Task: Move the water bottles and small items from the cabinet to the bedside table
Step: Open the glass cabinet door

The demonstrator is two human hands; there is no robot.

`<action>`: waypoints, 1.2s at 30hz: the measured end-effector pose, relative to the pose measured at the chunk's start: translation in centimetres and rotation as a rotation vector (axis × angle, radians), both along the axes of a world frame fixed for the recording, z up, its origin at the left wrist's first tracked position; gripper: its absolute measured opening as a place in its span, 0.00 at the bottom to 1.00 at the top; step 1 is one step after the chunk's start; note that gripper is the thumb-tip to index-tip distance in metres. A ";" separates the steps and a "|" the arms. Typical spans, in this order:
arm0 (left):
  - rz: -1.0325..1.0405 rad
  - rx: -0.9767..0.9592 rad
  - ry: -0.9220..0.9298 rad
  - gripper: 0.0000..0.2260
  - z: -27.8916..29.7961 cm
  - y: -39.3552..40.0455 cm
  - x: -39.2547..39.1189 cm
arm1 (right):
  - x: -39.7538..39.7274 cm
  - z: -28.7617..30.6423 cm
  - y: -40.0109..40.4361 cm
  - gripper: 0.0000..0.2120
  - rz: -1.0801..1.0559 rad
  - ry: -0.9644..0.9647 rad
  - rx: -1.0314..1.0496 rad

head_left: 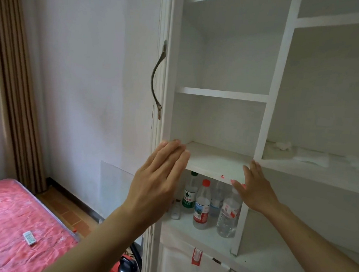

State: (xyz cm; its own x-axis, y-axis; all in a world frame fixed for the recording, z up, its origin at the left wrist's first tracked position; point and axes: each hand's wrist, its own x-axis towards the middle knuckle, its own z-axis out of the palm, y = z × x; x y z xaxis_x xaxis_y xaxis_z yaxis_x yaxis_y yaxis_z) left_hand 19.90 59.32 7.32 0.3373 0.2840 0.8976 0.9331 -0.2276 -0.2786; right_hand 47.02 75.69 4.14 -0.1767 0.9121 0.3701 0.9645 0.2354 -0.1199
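Note:
Several clear water bottles stand in the lower open compartment of the white cabinet point(215, 164): a green-capped bottle point(190, 195) at the back left, a red-capped bottle point(202, 206) in front, and another bottle point(229, 215) to its right. A small white item point(176, 210) stands left of them. My left hand point(157, 181) is raised in front of the shelf's left end, fingers straight, holding nothing. My right hand point(256, 189) reaches to the shelf's right end with straight fingers at its front edge, above the bottles.
The cabinet door with a dark curved handle point(157, 78) stands open at the left. A bed with a red cover point(5, 229) and a white remote point(30, 238) lies at lower left. A red appliance point(123, 268) sits on the floor. Crumpled plastic point(310, 158) lies on the right shelf.

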 end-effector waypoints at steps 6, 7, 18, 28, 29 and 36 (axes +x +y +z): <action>0.044 0.028 -0.051 0.20 0.0 -1.1 -3.3 | -0.2 0.2 -0.3 0.36 -0.006 0.010 -0.023; 0.049 0.038 -0.049 0.17 -0.1 -1.2 -3.8 | -0.5 0.2 -0.5 0.36 -0.003 0.017 -0.030; 0.034 -0.060 -0.037 0.25 0.5 -2.5 -6.9 | -8.7 1.7 -7.9 0.31 0.214 0.139 -0.071; 0.134 -0.082 -0.073 0.26 -0.1 -3.0 -12.0 | -12.8 -1.0 -11.2 0.31 0.341 0.159 -0.133; 0.140 -0.075 -0.070 0.24 -0.3 -3.1 -12.5 | -13.2 -1.3 -11.1 0.31 0.348 0.155 -0.153; 0.269 -0.132 -0.080 0.21 -0.4 -3.2 -14.5 | -16.1 -2.1 -8.2 0.32 0.415 0.143 -0.195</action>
State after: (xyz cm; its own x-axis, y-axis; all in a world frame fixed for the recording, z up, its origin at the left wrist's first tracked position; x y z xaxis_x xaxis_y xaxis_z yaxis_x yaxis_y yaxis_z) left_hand 5.38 56.11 6.87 0.1639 0.4695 0.8676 0.9825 0.0014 -0.1864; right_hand 30.95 67.45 2.00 -0.5001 0.8302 0.2462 0.7647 0.5568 -0.3243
